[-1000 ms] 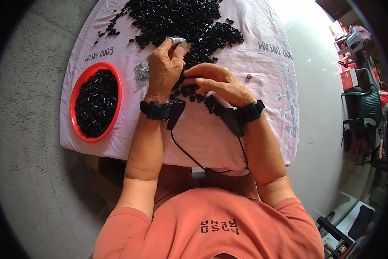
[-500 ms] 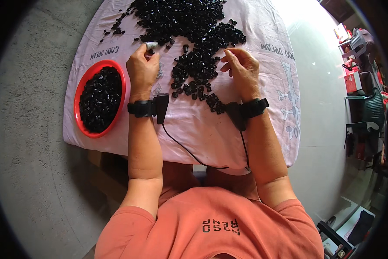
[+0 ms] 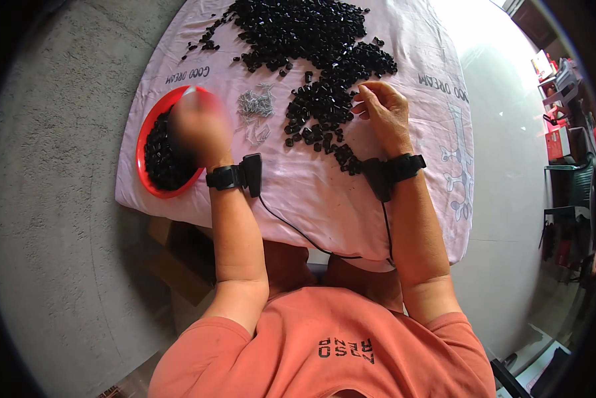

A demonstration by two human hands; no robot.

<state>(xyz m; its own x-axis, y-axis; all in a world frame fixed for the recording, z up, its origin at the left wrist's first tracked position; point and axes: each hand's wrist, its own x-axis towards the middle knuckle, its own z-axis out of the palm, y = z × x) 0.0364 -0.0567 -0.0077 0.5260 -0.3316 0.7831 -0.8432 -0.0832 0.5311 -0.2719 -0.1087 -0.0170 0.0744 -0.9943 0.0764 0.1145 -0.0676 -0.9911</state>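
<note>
My left hand (image 3: pixel 195 129) is a motion blur over the red bowl (image 3: pixel 141 142), which holds small black parts; what it carries cannot be made out. My right hand (image 3: pixel 384 113) rests on the cloth with its fingertips touching a loose cluster of small black parts (image 3: pixel 321 109), thumb and fingers slightly apart. A bigger heap of the same black parts (image 3: pixel 298 30) lies further back. Between my hands sits a small bunch of silvery metal pieces (image 3: pixel 255 106). Both wrists wear black bands with devices (image 3: pixel 235 176), joined by a thin cable (image 3: pixel 298 232).
A pale pink printed cloth (image 3: pixel 311 192) covers the table, with bare cloth near my body. A cardboard box (image 3: pixel 178 265) stands on the concrete floor under the left edge. Shelves with red boxes (image 3: pixel 557 139) and dark chairs line the right side.
My left hand swung left from the middle of the cloth to above the red bowl. My right hand moved from the centre to the right edge of the black cluster and stayed there.
</note>
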